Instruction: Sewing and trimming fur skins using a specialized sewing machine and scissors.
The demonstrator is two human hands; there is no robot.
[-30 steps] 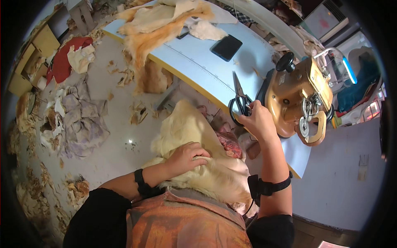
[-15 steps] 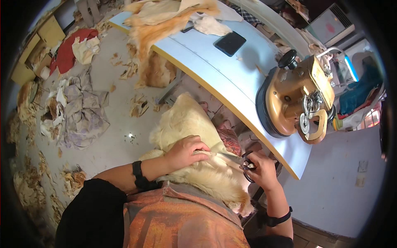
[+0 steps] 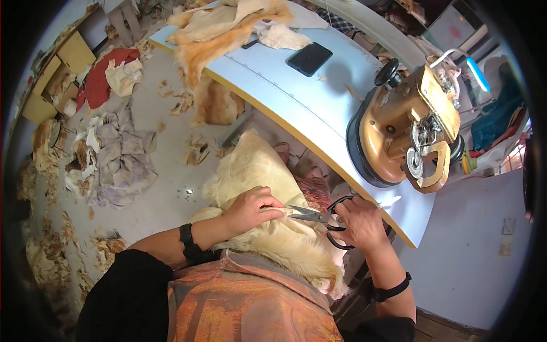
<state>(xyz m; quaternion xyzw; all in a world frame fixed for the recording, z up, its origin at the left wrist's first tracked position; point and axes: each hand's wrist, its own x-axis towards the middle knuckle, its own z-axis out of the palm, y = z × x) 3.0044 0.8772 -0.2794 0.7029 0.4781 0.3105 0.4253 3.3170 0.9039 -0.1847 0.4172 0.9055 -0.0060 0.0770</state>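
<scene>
A cream-coloured fur pelt lies over my lap, skin side up in its upper part, with long fur along its near edge. My left hand pinches a fold of this pelt between thumb and fingers. In my right hand is a pair of scissors with black handles, my fingers through the loops. Their blades are parted and point left, the tips at the pinched edge beside my left fingertips. The pelt's underside is hidden.
To the right, a gold-brown fur sewing machine stands on a pale blue table with a yellow edge. A black phone and orange-and-cream pelts lie there too. Crumpled cloth and fur scraps litter the floor at left.
The scissors' blades and handles have spread apart, and my right hand has shifted a little to the right. My left hand keeps its pinch on the pelt. The view has shifted slightly.
</scene>
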